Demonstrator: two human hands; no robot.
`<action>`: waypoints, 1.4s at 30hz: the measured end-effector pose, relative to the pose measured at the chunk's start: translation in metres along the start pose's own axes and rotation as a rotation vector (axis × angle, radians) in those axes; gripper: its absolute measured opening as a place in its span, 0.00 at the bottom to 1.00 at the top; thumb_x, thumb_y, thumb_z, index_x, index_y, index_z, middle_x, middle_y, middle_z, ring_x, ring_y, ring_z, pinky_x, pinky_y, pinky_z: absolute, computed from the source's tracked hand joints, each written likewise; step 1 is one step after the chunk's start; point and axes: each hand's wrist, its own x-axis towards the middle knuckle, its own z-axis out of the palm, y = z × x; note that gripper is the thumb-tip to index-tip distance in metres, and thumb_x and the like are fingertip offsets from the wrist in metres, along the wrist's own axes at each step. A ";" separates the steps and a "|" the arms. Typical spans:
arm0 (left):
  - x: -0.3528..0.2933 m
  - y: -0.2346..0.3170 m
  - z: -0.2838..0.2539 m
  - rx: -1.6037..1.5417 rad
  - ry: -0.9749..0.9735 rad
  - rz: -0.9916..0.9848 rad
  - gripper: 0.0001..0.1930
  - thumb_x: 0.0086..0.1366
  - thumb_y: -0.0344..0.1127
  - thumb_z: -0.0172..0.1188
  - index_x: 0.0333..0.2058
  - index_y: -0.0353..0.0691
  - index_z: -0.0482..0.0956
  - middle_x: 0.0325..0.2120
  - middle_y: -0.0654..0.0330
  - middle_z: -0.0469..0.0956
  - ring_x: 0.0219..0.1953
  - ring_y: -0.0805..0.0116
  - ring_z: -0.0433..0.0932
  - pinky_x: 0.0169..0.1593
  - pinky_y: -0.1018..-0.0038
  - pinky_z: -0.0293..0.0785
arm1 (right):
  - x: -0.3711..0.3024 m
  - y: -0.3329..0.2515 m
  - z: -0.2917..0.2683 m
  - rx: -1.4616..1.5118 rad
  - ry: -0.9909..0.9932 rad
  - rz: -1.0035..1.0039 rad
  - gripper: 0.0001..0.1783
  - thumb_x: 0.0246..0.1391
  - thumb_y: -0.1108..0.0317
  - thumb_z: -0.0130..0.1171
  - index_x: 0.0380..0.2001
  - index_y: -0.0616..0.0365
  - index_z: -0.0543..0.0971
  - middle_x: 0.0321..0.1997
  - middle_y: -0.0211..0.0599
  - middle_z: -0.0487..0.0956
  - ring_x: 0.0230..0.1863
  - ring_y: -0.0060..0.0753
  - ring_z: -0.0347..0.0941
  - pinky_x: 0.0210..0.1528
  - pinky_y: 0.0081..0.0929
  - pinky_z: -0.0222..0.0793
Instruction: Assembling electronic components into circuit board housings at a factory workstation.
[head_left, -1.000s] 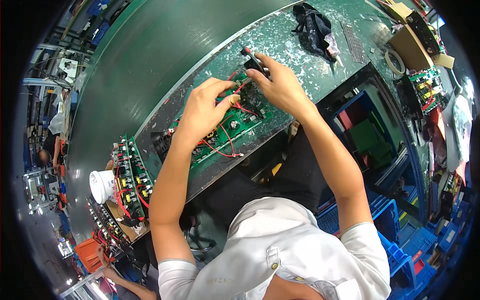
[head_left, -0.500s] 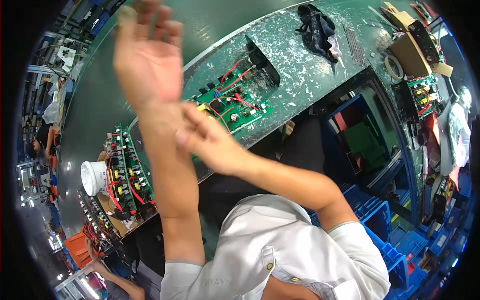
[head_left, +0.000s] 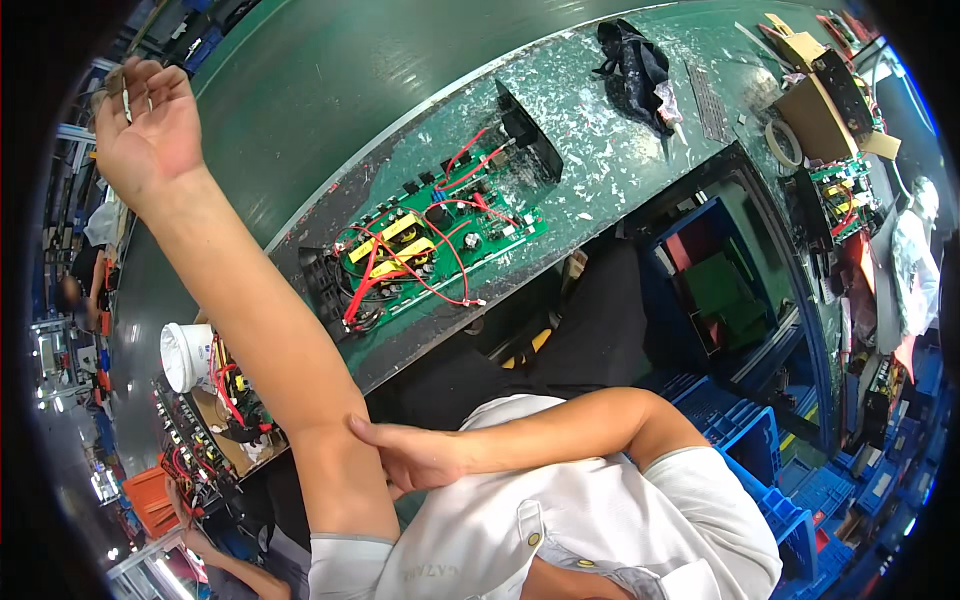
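My left arm stretches up and to the left, palm turned up. My left hand (head_left: 155,125) is off the bench, its fingers apart and loosely curled; small pale slivers between them are too small to name. My right hand (head_left: 415,458) wraps around my left arm (head_left: 345,435) at the elbow, thumb on the inner side and the other fingers partly hidden behind it. Beyond, on the bench, lies a green circuit board (head_left: 490,238) with yellow-wrapped coils and red wires. A black panel (head_left: 530,130) stands at its far right end. Neither hand touches the board.
The green bench (head_left: 590,165) carries pale scraps, a dark cloth (head_left: 632,75), a tape roll (head_left: 785,143) and a cardboard box (head_left: 815,110). At left stand a white bucket (head_left: 185,357) and more circuit boards (head_left: 185,430). Blue crates (head_left: 750,440) sit lower right; another person's arm (head_left: 235,565) shows lower left.
My left arm has swung left, uncovering the circuit board. My right hand has slid from near the left wrist down to the elbow.
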 end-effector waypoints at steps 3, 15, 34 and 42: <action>0.000 0.007 -0.005 0.036 -0.020 0.051 0.10 0.66 0.28 0.49 0.41 0.26 0.69 0.41 0.45 0.71 0.40 0.57 0.71 0.38 0.65 0.68 | -0.007 0.001 0.008 0.052 -0.069 0.171 0.48 0.54 0.24 0.45 0.66 0.49 0.63 0.69 0.34 0.65 0.65 0.37 0.66 0.59 0.55 0.67; -0.079 -0.035 -0.005 0.480 -0.076 -0.061 0.11 0.67 0.32 0.56 0.43 0.31 0.77 0.43 0.54 0.78 0.42 0.64 0.76 0.44 0.71 0.73 | -0.066 -0.066 -0.003 -1.436 0.514 -0.446 0.21 0.60 0.63 0.62 0.53 0.62 0.73 0.37 0.39 0.82 0.38 0.31 0.80 0.41 0.28 0.75; -0.231 -0.069 -0.007 0.925 -0.547 -0.646 0.21 0.59 0.23 0.64 0.52 0.34 0.74 0.45 0.56 0.79 0.46 0.65 0.80 0.51 0.71 0.75 | -0.120 -0.184 0.031 -1.504 0.886 -0.962 0.14 0.64 0.71 0.55 0.50 0.64 0.77 0.42 0.35 0.82 0.43 0.23 0.77 0.47 0.23 0.73; -0.221 -0.062 -0.005 1.484 -0.870 -0.393 0.19 0.53 0.20 0.57 0.46 0.37 0.79 0.41 0.50 0.76 0.43 0.51 0.77 0.48 0.63 0.73 | -0.117 -0.193 0.009 -2.078 1.063 -1.012 0.08 0.53 0.78 0.60 0.38 0.59 0.81 0.32 0.40 0.78 0.32 0.41 0.77 0.31 0.31 0.70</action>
